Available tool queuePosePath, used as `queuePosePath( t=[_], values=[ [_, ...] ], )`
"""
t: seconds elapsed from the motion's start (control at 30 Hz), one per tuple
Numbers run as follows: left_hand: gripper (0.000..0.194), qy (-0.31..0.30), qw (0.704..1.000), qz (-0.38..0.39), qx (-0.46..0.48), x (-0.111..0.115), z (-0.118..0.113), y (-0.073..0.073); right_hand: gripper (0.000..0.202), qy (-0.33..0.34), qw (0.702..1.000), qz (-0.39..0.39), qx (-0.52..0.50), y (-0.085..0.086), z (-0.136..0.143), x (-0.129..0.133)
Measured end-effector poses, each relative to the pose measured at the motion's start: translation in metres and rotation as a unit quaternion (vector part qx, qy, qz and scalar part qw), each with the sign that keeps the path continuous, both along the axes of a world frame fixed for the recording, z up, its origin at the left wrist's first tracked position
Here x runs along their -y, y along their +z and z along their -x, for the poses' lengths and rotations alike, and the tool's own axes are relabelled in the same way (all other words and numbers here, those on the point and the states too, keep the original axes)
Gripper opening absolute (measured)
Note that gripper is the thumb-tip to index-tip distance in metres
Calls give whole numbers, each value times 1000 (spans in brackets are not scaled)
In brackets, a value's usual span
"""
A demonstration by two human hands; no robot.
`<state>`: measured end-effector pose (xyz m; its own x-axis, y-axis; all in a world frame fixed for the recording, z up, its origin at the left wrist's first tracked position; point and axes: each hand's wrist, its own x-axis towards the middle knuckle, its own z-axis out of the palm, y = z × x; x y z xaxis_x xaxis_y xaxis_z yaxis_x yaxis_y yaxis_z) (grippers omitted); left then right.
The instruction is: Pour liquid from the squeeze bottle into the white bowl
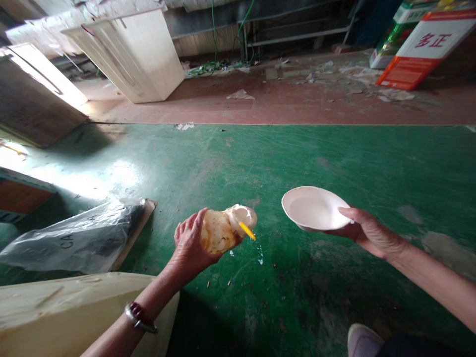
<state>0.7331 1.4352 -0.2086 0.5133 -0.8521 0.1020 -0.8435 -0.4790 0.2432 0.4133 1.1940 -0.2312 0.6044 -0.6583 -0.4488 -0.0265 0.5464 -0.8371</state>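
Up above the green floor (260, 163), the left hand (189, 245) grips a tipped, crusty jar (226, 229) so its mouth faces the white bowl (314, 208), which the right hand (366, 230) holds level, just beside it.

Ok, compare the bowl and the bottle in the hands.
The white bowl, in the right hand, is clean, wide and shallow, held mouth-up. The bottle, in the left hand, is crusted tan, narrower and tipped on its side, yellow tip out. Both are held above the green floor.
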Motion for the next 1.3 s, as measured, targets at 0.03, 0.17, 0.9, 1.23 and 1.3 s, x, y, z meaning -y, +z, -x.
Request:
queuePosePath(
  t=[0.03,0.17,0.9,1.23,1.3],
  values=[
    [96,-10,1000,-15,16,0,1,-5,43,7,1000,6,-4,-1,0,0],
    [96,-41,997,-64,14,1,6,-32,43,14,999,35,-35,-9,1,-4],
    [97,-167,980,-97,-44,66,5,-121,79,101,945,197,-240,-59,-44,0],
    [97,-167,981,-92,-32,65,4,-125,73,153,897,304,-283,-74,-60,11],
    [97,-168,981,-91,-32,64,3,-126,72,165,883,333,-287,-74,-64,10]
  ],
)
